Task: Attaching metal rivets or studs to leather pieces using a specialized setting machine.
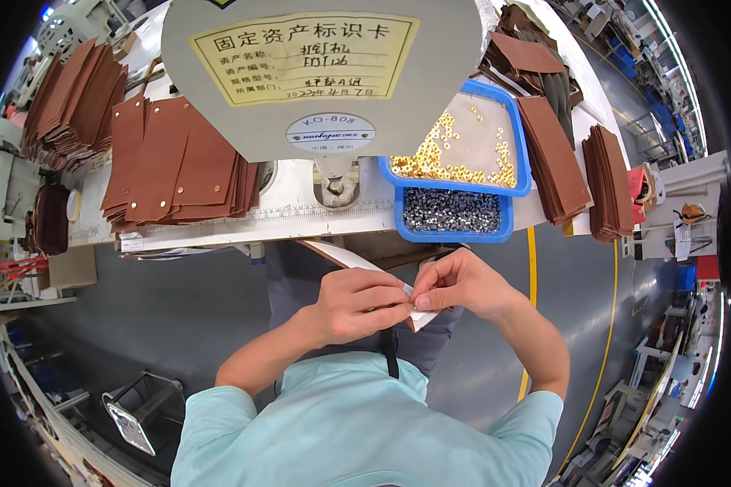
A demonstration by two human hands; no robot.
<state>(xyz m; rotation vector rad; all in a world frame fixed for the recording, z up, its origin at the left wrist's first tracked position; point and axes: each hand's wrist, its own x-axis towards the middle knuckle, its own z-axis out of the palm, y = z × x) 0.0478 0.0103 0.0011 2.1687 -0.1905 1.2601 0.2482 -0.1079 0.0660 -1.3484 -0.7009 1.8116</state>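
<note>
Over my lap, just off the table's front edge, my left hand (363,303) is closed around a narrow leather piece (351,257), white on its upper face with a brown edge. My right hand (463,284) meets it at the near end, thumb and forefinger pinched on that end. Something tiny may sit between those fingertips, but it is too small to make out. The far end of the piece slants up and left towards the table edge.
Ahead stands a grey press machine (260,122). To its right, a blue tray (522,154) holds gold rings, and a smaller blue tray (455,236) holds dark metal fasteners. Brown leather stacks lie left (170,154) and right (552,166) on the white table (292,219).
</note>
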